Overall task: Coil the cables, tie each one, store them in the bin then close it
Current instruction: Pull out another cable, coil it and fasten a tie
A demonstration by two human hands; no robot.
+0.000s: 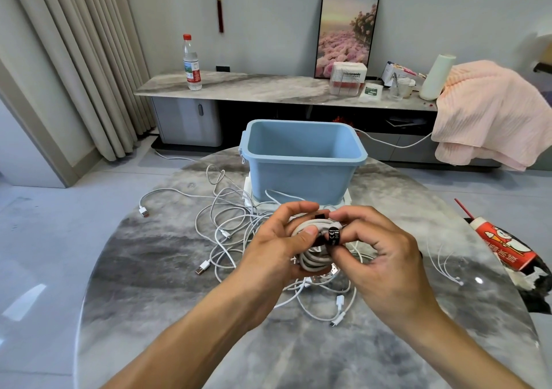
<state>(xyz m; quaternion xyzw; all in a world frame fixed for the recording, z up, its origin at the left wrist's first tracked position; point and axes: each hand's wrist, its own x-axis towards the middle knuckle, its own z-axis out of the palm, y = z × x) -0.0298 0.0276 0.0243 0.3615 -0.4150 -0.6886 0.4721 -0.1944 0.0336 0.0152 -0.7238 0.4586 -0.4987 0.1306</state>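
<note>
Early going: one white coil [310, 258] gripped in left hand [276, 245] above the desk [155, 269], right hand [379, 250] pinching black tie [334, 235] around it, loose cables [227, 215] untouched, blue bin [301, 161] empty, unlidded.

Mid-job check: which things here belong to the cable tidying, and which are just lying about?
Job: coiled cable held in left hand and right hand, black tie, loose cables, blue bin, white lid under it.
Lying about: water bottle, pink blanket, red package.
</note>
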